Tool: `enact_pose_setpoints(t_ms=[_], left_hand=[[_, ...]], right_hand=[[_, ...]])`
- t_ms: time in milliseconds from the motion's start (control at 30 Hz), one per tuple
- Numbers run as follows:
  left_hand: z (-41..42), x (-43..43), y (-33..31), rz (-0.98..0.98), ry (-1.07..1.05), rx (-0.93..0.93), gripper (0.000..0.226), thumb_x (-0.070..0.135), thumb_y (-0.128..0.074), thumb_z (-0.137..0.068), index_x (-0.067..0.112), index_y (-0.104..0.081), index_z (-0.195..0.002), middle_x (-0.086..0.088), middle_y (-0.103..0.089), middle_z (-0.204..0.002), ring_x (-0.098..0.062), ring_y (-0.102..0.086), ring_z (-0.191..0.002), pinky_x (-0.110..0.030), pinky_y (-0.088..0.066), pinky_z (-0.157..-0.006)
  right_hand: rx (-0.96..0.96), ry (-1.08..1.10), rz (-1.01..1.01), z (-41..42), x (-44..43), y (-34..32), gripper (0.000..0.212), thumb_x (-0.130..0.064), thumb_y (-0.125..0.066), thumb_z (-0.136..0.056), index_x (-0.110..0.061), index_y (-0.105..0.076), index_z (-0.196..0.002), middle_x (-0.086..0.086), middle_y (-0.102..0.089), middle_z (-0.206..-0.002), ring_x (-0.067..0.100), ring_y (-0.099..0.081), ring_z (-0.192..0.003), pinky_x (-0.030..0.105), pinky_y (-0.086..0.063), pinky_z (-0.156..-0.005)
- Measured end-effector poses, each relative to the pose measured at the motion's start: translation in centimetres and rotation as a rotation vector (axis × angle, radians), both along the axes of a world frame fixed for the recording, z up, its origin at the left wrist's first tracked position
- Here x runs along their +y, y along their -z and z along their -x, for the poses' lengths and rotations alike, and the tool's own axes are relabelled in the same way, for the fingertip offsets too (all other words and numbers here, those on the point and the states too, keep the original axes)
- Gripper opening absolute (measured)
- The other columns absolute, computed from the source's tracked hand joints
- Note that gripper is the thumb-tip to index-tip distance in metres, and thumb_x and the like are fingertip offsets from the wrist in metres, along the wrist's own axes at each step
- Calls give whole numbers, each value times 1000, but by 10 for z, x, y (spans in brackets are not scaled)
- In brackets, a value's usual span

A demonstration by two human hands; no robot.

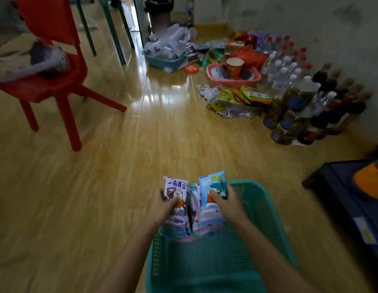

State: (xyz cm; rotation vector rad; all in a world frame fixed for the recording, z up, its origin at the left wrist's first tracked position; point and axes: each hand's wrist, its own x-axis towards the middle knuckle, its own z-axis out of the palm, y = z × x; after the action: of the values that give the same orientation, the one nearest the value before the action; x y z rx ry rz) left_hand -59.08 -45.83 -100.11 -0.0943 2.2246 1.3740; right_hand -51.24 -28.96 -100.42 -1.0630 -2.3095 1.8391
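A teal plastic basket [266,210] sits on the wooden floor right below me, with several flat packets stacked upright at its far end. My left hand [162,206] grips a purple packet [176,188] with a cartoon dog, thumb across its front. My right hand [228,205] grips a blue packet [212,183] with a rabbit picture, thumb on its face. Both packets stand upright over the far end of the basket, side by side with a small gap between them.
A red plastic chair [57,81] stands at the left. By the right wall lie a pink basket [232,82] with a paper cup, another teal basket [165,61], snack packets [234,98] and many bottles [295,102]. A dark crate [348,199] sits at the right.
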Motion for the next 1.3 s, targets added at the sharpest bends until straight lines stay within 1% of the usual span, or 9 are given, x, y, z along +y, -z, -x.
enact_pose_setpoints(t_ms=[133, 233, 333, 433, 533, 700, 900, 1100, 1300], left_hand=[[-2, 0, 40, 215, -4, 150, 22, 29, -67, -79, 24, -47, -85, -4, -65, -91, -25, -65, -82, -45, -54, -75], [-7, 4, 39, 400, -4, 284, 34, 35, -66, -79, 16, -48, -100, -5, -54, -107, -26, -56, -100, -42, -49, -84], [-8, 7, 30, 557, 25, 344, 44, 37, -63, -80, 10, -47, -111, -6, -48, -114, -23, -49, -108, -36, -43, -83], [-6, 8, 15, 605, 89, 388, 42, 33, -62, -81, 8, -47, -112, -7, -49, -116, -24, -44, -112, -34, -39, -86], [-3, 7, -32, 586, 168, 428, 35, 28, -55, -89, 9, -49, -118, -7, -54, -117, -23, -48, -110, -34, -43, -87], [8, 28, -186, 487, 356, 565, 21, 21, -47, -94, 14, -62, -107, -1, -66, -104, -14, -56, -85, -26, -42, -68], [7, 74, -431, 455, 551, 710, 19, 24, -48, -92, 16, -63, -100, -2, -69, -99, -23, -64, -84, -41, -53, -72], [-32, 118, -661, 436, 706, 938, 19, 30, -46, -91, 20, -60, -98, 2, -68, -99, -20, -63, -90, -36, -51, -70], [-103, 169, -821, 235, 879, 1211, 21, 33, -47, -92, 17, -61, -98, 0, -67, -97, -22, -62, -92, -33, -44, -64]], right_hand=[[-156, -48, -217, 5, -2, 39, 35, -40, -60, -87, -12, -58, -106, 10, -65, -101, 28, -61, -93, 39, -50, -83], [-259, -41, -390, 6, -8, 41, 44, -49, -55, -85, -10, -58, -106, 16, -61, -108, 31, -56, -101, 42, -47, -89], [-337, -61, -548, 7, -10, 32, 52, -48, -52, -88, -7, -52, -119, 12, -51, -126, 28, -44, -118, 37, -37, -98], [-388, -94, -570, 5, -8, 15, 57, -44, -51, -89, -8, -42, -131, 10, -41, -136, 27, -37, -127, 36, -31, -104], [-382, -192, -581, 3, -1, -29, 46, -34, -44, -94, -13, -42, -135, 6, -44, -139, 24, -41, -127, 36, -31, -105], [-223, -179, -587, -1, 17, -183, 34, -21, -42, -95, -20, -54, -128, 1, -59, -128, 24, -56, -114, 33, -45, -89], [-98, -69, -640, -33, 61, -427, 30, -21, -44, -94, -24, -62, -118, -1, -65, -120, 22, -61, -106, 36, -52, -83], [-20, 79, -754, -103, 92, -656, 25, -19, -51, -90, -25, -65, -110, -3, -66, -111, 20, -62, -100, 36, -52, -79], [-20, 232, -918, -195, 98, -819, 26, -27, -49, -93, -24, -62, -116, -4, -64, -116, 16, -59, -105, 31, -49, -82]])
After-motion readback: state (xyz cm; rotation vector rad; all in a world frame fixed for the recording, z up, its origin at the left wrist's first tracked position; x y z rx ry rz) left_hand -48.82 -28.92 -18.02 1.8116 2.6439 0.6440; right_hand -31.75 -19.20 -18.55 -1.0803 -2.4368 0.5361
